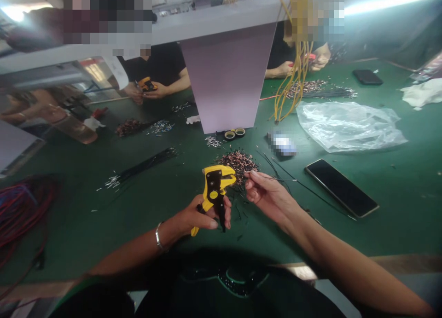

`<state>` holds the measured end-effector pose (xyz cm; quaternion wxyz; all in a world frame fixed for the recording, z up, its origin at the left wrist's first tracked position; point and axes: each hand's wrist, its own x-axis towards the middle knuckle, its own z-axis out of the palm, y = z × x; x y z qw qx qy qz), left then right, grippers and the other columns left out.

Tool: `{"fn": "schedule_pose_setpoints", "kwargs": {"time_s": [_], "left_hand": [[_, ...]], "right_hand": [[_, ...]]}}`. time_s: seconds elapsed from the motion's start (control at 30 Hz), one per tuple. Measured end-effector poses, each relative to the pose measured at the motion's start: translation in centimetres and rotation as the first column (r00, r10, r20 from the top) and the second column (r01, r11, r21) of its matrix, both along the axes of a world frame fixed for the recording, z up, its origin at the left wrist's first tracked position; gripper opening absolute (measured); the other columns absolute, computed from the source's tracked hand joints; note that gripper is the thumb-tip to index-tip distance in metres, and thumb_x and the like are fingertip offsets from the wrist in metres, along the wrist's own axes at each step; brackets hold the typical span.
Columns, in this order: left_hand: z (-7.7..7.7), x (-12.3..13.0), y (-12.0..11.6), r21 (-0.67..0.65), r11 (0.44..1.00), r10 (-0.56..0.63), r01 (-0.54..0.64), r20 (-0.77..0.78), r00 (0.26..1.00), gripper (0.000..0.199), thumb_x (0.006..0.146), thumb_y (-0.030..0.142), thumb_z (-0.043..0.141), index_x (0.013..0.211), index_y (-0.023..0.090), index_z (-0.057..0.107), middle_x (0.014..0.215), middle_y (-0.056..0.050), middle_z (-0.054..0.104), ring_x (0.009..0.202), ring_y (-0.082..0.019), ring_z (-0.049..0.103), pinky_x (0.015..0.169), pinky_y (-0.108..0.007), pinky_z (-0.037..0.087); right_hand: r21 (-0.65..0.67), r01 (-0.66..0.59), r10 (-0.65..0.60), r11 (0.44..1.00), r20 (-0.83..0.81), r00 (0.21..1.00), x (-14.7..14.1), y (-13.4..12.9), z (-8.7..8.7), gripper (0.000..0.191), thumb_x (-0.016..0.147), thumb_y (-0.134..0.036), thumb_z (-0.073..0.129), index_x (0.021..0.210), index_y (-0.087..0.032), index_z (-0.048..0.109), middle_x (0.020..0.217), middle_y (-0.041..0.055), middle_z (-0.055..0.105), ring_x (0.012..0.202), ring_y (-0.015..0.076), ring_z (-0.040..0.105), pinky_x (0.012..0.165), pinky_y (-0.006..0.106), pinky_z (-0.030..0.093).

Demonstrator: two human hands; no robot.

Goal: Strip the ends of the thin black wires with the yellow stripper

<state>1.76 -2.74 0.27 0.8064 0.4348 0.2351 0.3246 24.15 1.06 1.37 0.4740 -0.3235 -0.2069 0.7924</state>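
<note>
My left hand [204, 213] is wrapped round the handles of a yellow and black wire stripper [213, 189], its jaws pointing right. To the right of the jaws, my right hand [265, 190] pinches a thin wire [285, 179] between thumb and fingertips. One end of the wire is close to the jaws; whether it lies inside them I cannot tell. Just behind the tool is a heap of copper and black wire scraps [238, 160]. A few black wires [307, 198] lie on the green table beside my right hand.
A bundle of black wires [148, 164] lies left; coiled red wires [24, 207] sit beyond it. Tape rolls [235, 133] rest by a pale panel [229, 78]. A phone [341, 187] and plastic bag [352, 127] lie right, yellow cables [293, 83] hang behind. Co-workers' hands work opposite.
</note>
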Motion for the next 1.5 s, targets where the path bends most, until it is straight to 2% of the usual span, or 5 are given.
{"fn": "schedule_pose_setpoints", "kwargs": {"time_s": [0.37,0.77,1.1,1.37,1.5], "left_hand": [[0.73,0.06,0.1,0.017,0.999,0.04,-0.039,-0.026,0.999,0.047,0.066,0.016,0.072,0.112,0.012,0.061,0.091,-0.01,0.067,0.084,-0.024,0.064,0.081,-0.04,0.048],[0.2,0.1,0.05,0.013,0.998,0.068,-0.067,-0.028,0.997,0.049,0.067,0.016,0.072,0.114,0.011,0.061,0.093,-0.01,0.066,0.085,-0.024,0.064,0.082,-0.04,0.049],[0.15,0.07,0.06,0.013,0.998,0.066,-0.066,-0.044,0.997,0.045,0.068,0.014,0.072,0.112,0.012,0.06,0.093,-0.01,0.066,0.085,-0.024,0.065,0.082,-0.04,0.048],[0.22,0.12,0.1,0.042,0.997,0.07,-0.068,-0.066,0.995,0.045,0.068,0.016,0.073,0.111,0.012,0.06,0.093,-0.01,0.067,0.085,-0.023,0.065,0.081,-0.038,0.048],[0.54,0.26,0.14,0.048,0.996,0.077,-0.074,-0.078,0.994,0.043,0.067,0.016,0.073,0.108,0.012,0.061,0.092,-0.01,0.067,0.085,-0.023,0.065,0.079,-0.036,0.048]], "right_hand": [[0.018,0.009,-0.01,1.0,0.078,0.997,-0.48,-0.35,-0.2,0.022,0.07,-0.033,0.084,0.079,-0.014,0.076,0.063,0.002,0.07,0.046,0.0085,0.054,0.047,0.022,0.047],[0.145,0.134,-0.157,0.98,0.157,0.975,-0.87,-0.94,0.42,0.02,0.07,-0.031,0.083,0.08,-0.015,0.077,0.067,0.0043,0.074,0.045,0.0098,0.056,0.044,0.024,0.044],[0.01,0.069,-0.069,0.998,0.078,0.994,-0.36,-0.25,-0.16,0.021,0.071,-0.034,0.083,0.08,-0.017,0.075,0.067,0.0022,0.074,0.044,0.0073,0.053,0.045,0.022,0.047],[0.004,0.078,-0.078,0.997,0.079,0.994,-0.69,-0.47,-0.31,0.022,0.07,-0.033,0.084,0.08,-0.016,0.076,0.068,0.0032,0.074,0.044,0.0079,0.054,0.045,0.022,0.047],[0.048,0.099,-0.103,0.994,0.104,0.989,-0.93,-0.73,0.01,0.021,0.069,-0.032,0.084,0.079,-0.015,0.076,0.068,0.0042,0.075,0.044,0.009,0.055,0.044,0.023,0.045]]}}
